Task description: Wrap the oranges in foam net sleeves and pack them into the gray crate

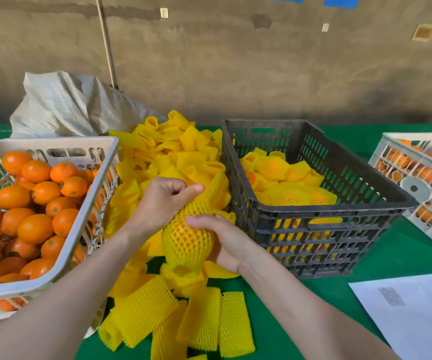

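Observation:
An orange inside a yellow foam net sleeve (186, 240) is held over the pile of empty yellow sleeves (173, 157). My left hand (161, 201) pinches the sleeve's upper end. My right hand (225, 240) cups the wrapped orange from the right side. The gray crate (360, 183) stands just to the right, with several wrapped oranges (287, 193) in it. A white basket (79, 211) of bare oranges (35, 198) sits at the left.
More flat sleeves (199, 323) lie on the green tablecloth (274, 333) near me. A white sheet of paper (412, 307) lies at the lower right. Another white crate with oranges (422, 183) stands far right. A grey woven sack (74, 105) leans behind the basket.

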{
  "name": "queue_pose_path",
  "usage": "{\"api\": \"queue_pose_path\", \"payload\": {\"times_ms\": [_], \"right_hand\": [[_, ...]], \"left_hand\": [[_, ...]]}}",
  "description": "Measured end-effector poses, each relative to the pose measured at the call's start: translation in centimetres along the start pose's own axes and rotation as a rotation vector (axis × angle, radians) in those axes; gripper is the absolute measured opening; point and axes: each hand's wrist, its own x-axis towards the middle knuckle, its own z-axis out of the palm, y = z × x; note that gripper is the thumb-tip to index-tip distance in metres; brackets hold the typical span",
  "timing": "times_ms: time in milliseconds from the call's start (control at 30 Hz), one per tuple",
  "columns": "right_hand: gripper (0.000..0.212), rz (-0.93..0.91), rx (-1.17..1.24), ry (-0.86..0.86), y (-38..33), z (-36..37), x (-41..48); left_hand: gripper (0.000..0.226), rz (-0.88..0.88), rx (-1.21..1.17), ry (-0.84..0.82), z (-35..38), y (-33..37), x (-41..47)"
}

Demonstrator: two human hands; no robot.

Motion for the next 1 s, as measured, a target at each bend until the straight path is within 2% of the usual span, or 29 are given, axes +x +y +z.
{"api": "queue_pose_path", "payload": {"times_ms": [67, 133, 200, 267, 333, 400, 567, 633, 733, 767, 867, 933, 1000], "right_hand": [[0.087, -0.025, 0.025, 0.021, -0.9, -0.7, -0.2], [0.089, -0.079, 0.036, 0.057, -2.3, -1.7, -0.5], [0.082, -0.136, 0.022, 0.082, -4.0, -2.8, -1.0], [0.073, -0.211, -0.013, 0.089, -5.7, -3.9, -1.4], [0.073, -0.274, -0.025, 0.112, -7.3, -4.9, -1.7], [0.085, -0.296, -0.001, 0.188, -8.6, -6.2, -1.6], [0.090, -0.367, -0.008, 0.313, -11.1, -9.6, -1.5], [0.072, -0.424, -0.017, 0.339, -11.9, -11.5, -1.0], [0.029, -0.471, -0.096, 0.415, -13.3, -14.7, 0.3], [0.021, -0.467, -0.169, 0.427, -13.7, -15.7, 0.9], [0.016, -0.372, -0.530, 0.459, -14.2, -18.0, 3.1], [0.017, -0.220, -1.007, 0.451, -14.1, -18.8, 4.9], [0.031, -0.012, -1.513, 0.407, -13.9, -18.9, 6.5]], "left_hand": [[0.033, 0.001, 0.006, 0.025, 0.7, 0.5, 0.7], [0.031, -0.059, -0.073, 0.117, 1.8, 0.5, 1.6], [0.033, -0.198, -0.217, 0.237, 3.0, 0.4, 2.4], [0.023, -0.270, -0.257, 0.296, 4.6, 0.0, 3.2], [0.016, -0.257, -0.165, 0.277, 6.3, -0.3, 3.8], [0.009, -0.197, -0.051, 0.219, 8.0, -0.4, 4.6], [0.017, -0.015, 0.281, 0.114, 11.0, 0.6, 7.7], [0.020, 0.055, 0.360, 0.030, 12.5, 1.2, 8.5], [0.021, 0.068, 0.483, -0.090, 14.8, 0.9, 8.8], [0.017, 0.052, 0.531, -0.109, 15.3, 0.4, 8.9], [0.021, 0.025, 0.625, -0.124, 15.7, -0.6, 9.1], [0.027, 0.023, 0.660, -0.138, 15.8, -0.8, 9.0], [0.031, 0.016, 0.669, -0.148, 15.8, -0.8, 9.0]]}}
